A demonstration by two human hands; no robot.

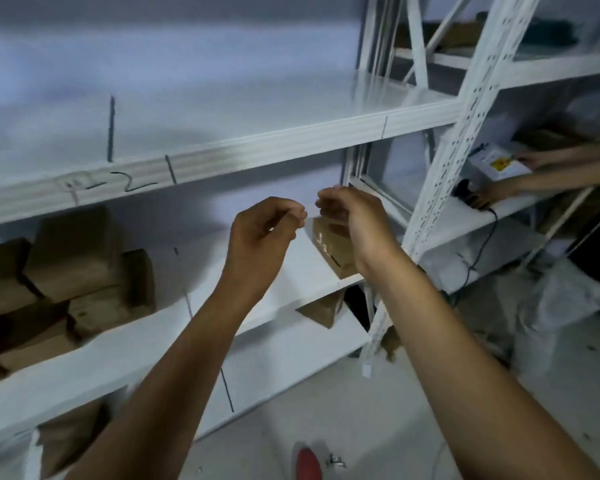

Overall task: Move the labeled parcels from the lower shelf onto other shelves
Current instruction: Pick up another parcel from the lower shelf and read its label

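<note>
Both of my hands are raised in front of a white metal shelf rack. My left hand (265, 230) has its fingers curled in with nothing in it. My right hand (352, 216) is also curled and holds nothing; it hovers just above a brown cardboard parcel (331, 249) with white markings, which lies at the right end of the middle shelf (222, 299). Several brown parcels (66, 289) are stacked at that shelf's left end. Another parcel (321, 311) shows on the lower shelf, below the right end. The upper shelf (222, 109) is bare, with handwriting on its front edge.
A perforated white upright (444, 168) stands right of my hands. Beyond it, another person's hands (506, 181) rest on a white box and a black device on a neighbouring shelf. More brown parcels (70, 434) sit at bottom left. A red object (309, 464) lies on the floor.
</note>
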